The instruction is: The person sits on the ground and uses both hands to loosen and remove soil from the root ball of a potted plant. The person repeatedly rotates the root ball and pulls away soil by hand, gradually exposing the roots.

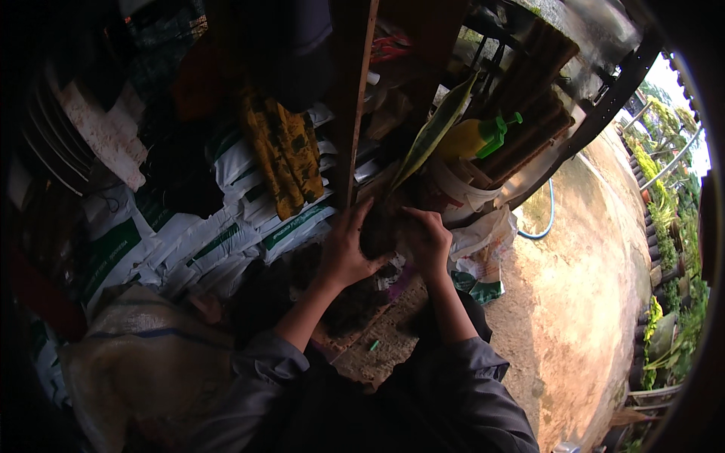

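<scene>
A long variegated leaf stands up from a dark mass, perhaps soil in a pot, in the middle of the view. My left hand is curved around the left side of that mass, thumb reaching toward its front. My right hand is at its right side with fingers curled in at the leaf's base; what they grip is hidden. A white bucket stands just behind my right hand, with a yellow spray bottle above it.
Stacked white-and-green bags and a yellow stained cloth are at the left, a woven sack at lower left. A wooden post rises centrally. On the right, a concrete floor has a blue hose and plants along its edge.
</scene>
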Motion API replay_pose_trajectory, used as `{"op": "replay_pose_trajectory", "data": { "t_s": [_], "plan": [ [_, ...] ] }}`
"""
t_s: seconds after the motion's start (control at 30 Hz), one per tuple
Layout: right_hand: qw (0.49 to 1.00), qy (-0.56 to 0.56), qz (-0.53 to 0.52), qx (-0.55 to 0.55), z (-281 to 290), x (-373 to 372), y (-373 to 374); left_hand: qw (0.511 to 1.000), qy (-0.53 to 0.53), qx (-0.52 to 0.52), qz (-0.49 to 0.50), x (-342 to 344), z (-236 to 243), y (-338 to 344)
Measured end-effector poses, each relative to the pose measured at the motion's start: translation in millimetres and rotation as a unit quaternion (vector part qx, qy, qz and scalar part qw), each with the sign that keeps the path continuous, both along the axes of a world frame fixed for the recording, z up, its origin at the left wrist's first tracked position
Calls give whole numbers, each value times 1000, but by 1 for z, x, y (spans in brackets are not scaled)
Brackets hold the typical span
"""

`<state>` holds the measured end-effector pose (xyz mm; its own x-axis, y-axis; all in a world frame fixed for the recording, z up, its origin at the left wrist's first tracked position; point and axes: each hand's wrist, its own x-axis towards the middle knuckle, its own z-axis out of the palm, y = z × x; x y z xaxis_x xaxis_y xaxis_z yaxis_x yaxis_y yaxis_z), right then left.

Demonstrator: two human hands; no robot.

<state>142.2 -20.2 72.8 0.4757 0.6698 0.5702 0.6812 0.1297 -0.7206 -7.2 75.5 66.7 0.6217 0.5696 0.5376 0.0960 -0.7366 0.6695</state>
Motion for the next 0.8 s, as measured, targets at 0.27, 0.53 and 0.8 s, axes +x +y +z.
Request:
{"op": "replay_pose_trajectory", "data": {
  "t_s": [0.27,0.53,0.8],
  "plan": [
    [976,-215,16,-33,18,3,-7,985,-79,-122,-91,10,-12,-6],
    [988,-131,32,-77,22,3,-30,927,-141,-288,-193,12,-6,-18],
    [984,-169,-2,-56,26,-7,-43,963,-143,-177,-146,12,-11,-21]
  ]
}}
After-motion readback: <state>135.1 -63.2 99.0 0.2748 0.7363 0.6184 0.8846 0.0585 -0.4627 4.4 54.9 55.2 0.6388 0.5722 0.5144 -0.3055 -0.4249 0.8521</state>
